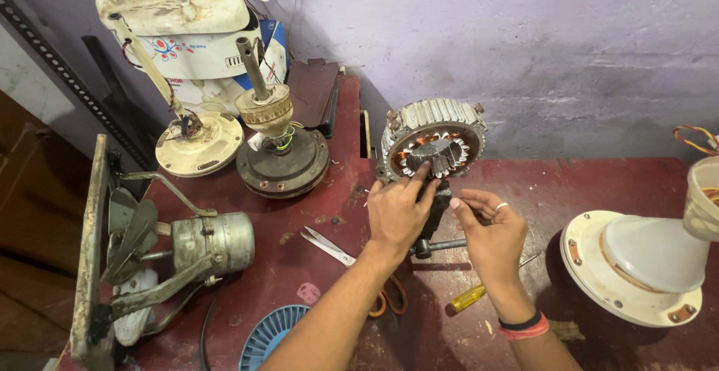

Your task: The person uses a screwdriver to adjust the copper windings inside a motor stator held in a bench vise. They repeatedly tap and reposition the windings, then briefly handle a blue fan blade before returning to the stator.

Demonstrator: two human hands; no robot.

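The round motor [433,145] is stood on its edge and touched in front by the left hand [397,210], fingers pressed on it, while the right hand [490,232] is curled loosely just below it, holding nothing clear.

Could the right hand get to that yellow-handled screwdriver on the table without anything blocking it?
Probably yes. The screwdriver lies on the bare table just beneath the right hand, which now rests near the vise; nothing lies between them.
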